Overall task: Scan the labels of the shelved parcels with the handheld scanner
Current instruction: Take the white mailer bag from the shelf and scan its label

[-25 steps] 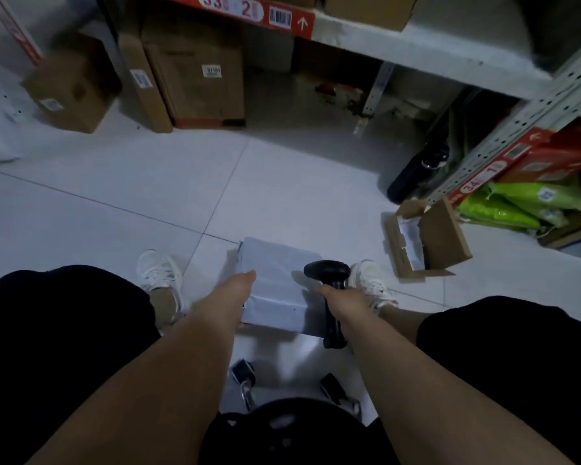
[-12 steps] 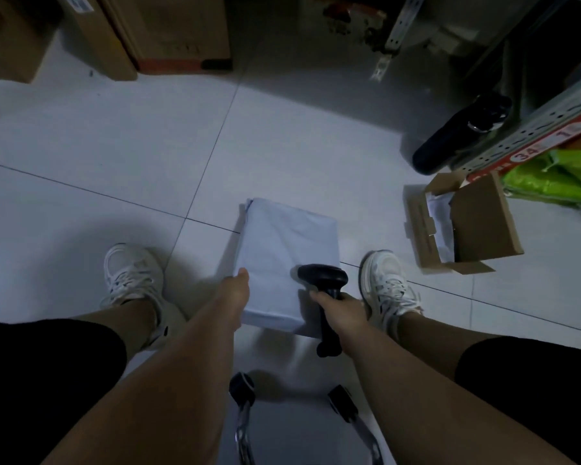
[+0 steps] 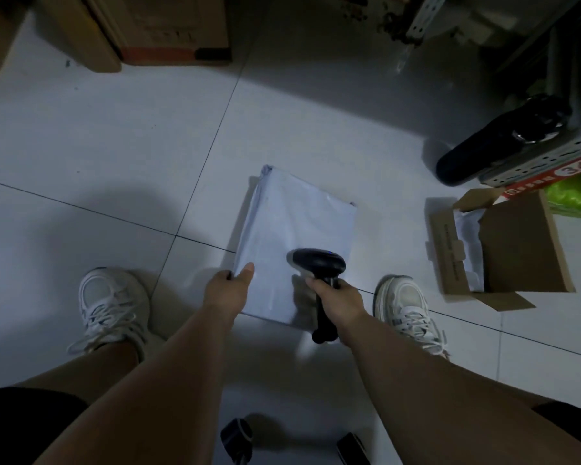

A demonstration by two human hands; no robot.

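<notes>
A flat parcel in a pale grey-white mailer bag (image 3: 296, 226) lies over the tiled floor between my feet. My left hand (image 3: 230, 290) grips its near left edge, thumb on top. My right hand (image 3: 337, 298) is closed around the handle of a black handheld scanner (image 3: 319, 263), whose head hangs over the parcel's near right part. No label shows on the parcel's upper face.
An open brown cardboard box (image 3: 517, 250) with white filling lies to the right. Behind it are a black bottle (image 3: 493, 142), a metal shelf rail with a red tag (image 3: 550, 169) and green bags (image 3: 574, 196). Cardboard boxes (image 3: 155, 28) stand at the far left. Stool casters (image 3: 237, 437) sit below.
My view has tilted down, so the upper shelves have dropped out of sight. The parcel sits a little further out from me. Both hands keep their grips.
</notes>
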